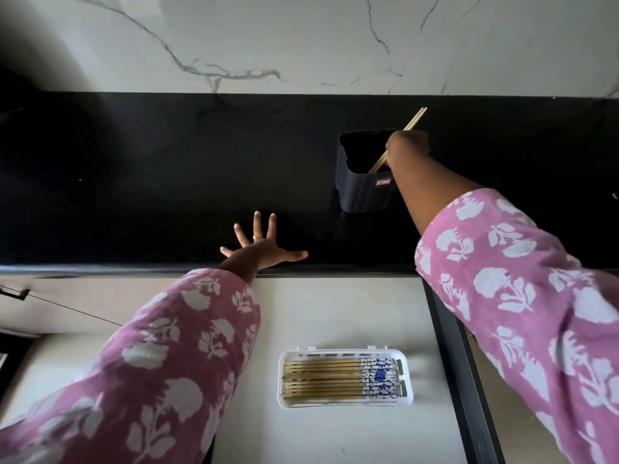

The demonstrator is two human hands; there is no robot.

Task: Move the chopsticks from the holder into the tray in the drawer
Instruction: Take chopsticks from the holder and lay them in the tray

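Note:
A dark square holder (363, 189) stands on the black counter. My right hand (407, 147) reaches over its right rim and grips a pair of wooden chopsticks (415, 118) that stick out above my fist and slant down into the holder. My left hand (259, 244) lies flat on the counter near its front edge, fingers spread, a ring on one finger. Below, in the open drawer, a white tray (345, 405) holds several chopsticks (321, 378) laid side by side, their blue-and-white patterned ends to the right.
The black counter (134, 179) runs across the view under a white marbled wall (301, 38). The pale drawer floor (335, 313) surrounds the tray, and a dark drawer side (452, 346) runs along its right.

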